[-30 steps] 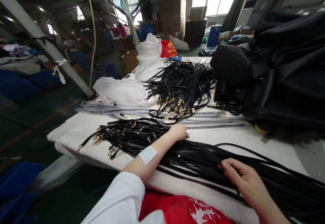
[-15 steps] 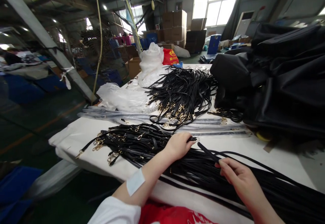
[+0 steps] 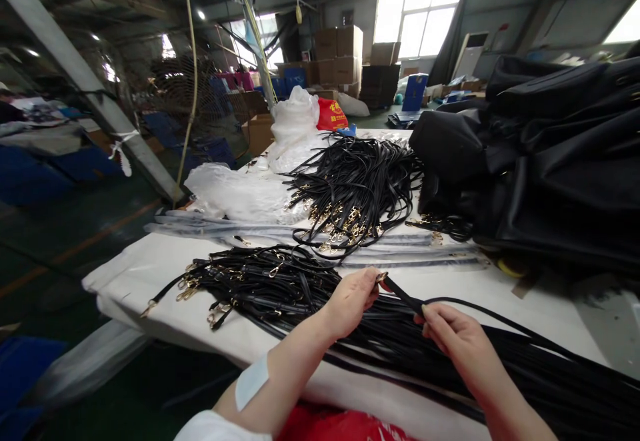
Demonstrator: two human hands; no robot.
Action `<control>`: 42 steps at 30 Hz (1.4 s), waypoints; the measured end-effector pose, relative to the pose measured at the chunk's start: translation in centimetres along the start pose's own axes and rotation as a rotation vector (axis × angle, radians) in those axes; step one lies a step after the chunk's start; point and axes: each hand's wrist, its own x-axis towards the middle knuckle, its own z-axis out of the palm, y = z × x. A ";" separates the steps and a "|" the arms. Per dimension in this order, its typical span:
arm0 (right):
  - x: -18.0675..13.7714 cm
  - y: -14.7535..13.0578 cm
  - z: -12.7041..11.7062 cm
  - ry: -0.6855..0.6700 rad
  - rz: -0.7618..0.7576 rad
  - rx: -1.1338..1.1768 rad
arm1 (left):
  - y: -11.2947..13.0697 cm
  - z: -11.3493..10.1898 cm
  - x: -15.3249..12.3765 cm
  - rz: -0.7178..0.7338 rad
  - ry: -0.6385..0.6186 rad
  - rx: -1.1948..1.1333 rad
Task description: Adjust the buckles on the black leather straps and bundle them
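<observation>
My left hand [image 3: 354,298] is closed on a small gold buckle [image 3: 382,277], with the fingertips partly hiding it. In my right hand [image 3: 453,328] a flat black strap [image 3: 404,296] is pinched a short way back from its tip, and that tip meets the buckle. Whether the strap passes through the buckle I cannot tell. Beneath both hands lies a long heap of black straps [image 3: 270,281] with gold clasps at its left end. Farther back sits another pile of thin black straps [image 3: 365,174], its gold hooks toward me.
Large black sheets of material [image 3: 560,154] are heaped at the right. Clear plastic bags [image 3: 235,194] lie at the back left, with plastic-wrapped straps [image 3: 415,254] across the white table [image 3: 130,274]. A slanted metal post [image 3: 100,94] rises at the left.
My hands have come together, so the strap's tip, apart from the buckle before, now meets it. The view has shifted slightly.
</observation>
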 end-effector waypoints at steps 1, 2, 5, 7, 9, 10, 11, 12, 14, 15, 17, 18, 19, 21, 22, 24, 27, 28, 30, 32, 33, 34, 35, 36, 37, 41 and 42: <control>0.0 -0.1 0.0 0.005 -0.006 -0.002 | 0.0 0.0 0.0 0.012 0.004 0.026; -0.1 -0.1 0.0 0.003 -0.012 -0.006 | 0.2 0.1 0.0 0.024 0.006 0.052; 0.1 -0.1 -0.2 -0.034 -0.018 -0.010 | 1.1 0.2 -0.1 0.078 0.011 0.145; 0.2 -0.1 -0.3 -0.040 -0.013 -0.004 | 1.8 0.4 -0.2 0.108 0.015 0.210; 0.3 -0.1 -0.3 -0.042 -0.017 0.003 | 2.2 0.7 -0.3 0.107 -0.016 0.241; 0.2 -0.2 -0.3 -0.053 -0.024 0.014 | 2.3 0.9 -0.4 0.090 -0.049 0.231; 0.1 -0.2 -0.3 -0.071 -0.032 0.038 | 2.3 1.0 -0.5 0.062 -0.093 0.205; 0.0 -0.3 -0.3 -0.089 -0.040 0.075 | 2.2 1.2 -0.5 0.035 -0.139 0.175; -0.1 -0.5 -0.3 -0.110 -0.054 0.155 | 2.1 1.4 -0.5 0.010 -0.200 0.134; -0.2 -0.6 -0.3 -0.112 -0.062 0.177 | 2.0 1.5 -0.4 0.019 -0.222 0.136; -0.1 -0.7 -0.2 -0.103 -0.086 0.167 | 1.8 1.8 -0.2 0.069 -0.278 0.181; -0.1 -0.7 -0.2 -0.098 -0.101 0.143 | 1.8 2.0 -0.2 0.092 -0.312 0.206; 0.0 -0.8 -0.3 -0.093 -0.117 0.113 | 1.7 2.2 -0.1 0.104 -0.343 0.225; 0.0 -0.8 -0.4 -0.058 -0.177 0.051 | 1.6 2.7 -0.1 0.102 -0.368 0.252; -0.1 -0.9 -0.5 -0.037 -0.236 0.016 | 1.5 2.9 -0.1 0.096 -0.353 0.279; -0.3 -1.0 -0.5 -0.010 -0.387 -0.102 | 1.2 3.4 -0.2 0.081 -0.311 0.393; -0.9 -1.5 -0.2 -0.058 -0.545 -0.317 | 0.6 4.3 -0.2 0.064 -0.301 0.625; -1.1 -1.7 -0.1 -0.046 -0.569 -0.332 | 0.4 4.6 -0.1 0.058 -0.316 0.671; -1.4 -2.0 -0.3 0.109 -0.606 -0.225 | 0.2 4.8 0.2 0.040 -0.325 0.709; -1.5 -2.2 -1.1 0.380 -0.627 0.004 | 0.3 4.7 0.5 0.036 -0.304 0.703; -1.5 -2.2 -1.7 0.491 -0.617 0.111 | 0.5 4.6 0.6 0.041 -0.301 0.692; -1.5 -2.2 -2.2 0.560 -0.595 0.190 | 0.7 4.4 0.7 0.048 -0.313 0.677; -1.5 -2.2 -2.8 0.580 -0.565 0.236 | 0.8 4.3 0.7 0.055 -0.332 0.660; -1.5 -2.0 -3.2 0.554 -0.529 0.247 | 1.0 4.2 0.8 0.057 -0.347 0.646; -1.4 -1.8 -3.5 0.502 -0.488 0.225 | 1.1 4.2 0.8 0.051 -0.350 0.644; -1.6 -0.7 -3.7 0.340 -0.393 0.011 | 1.0 4.2 0.9 0.039 -0.313 0.704; -1.7 -0.5 -3.7 0.331 -0.373 -0.042 | 0.9 4.2 0.9 0.050 -0.316 0.713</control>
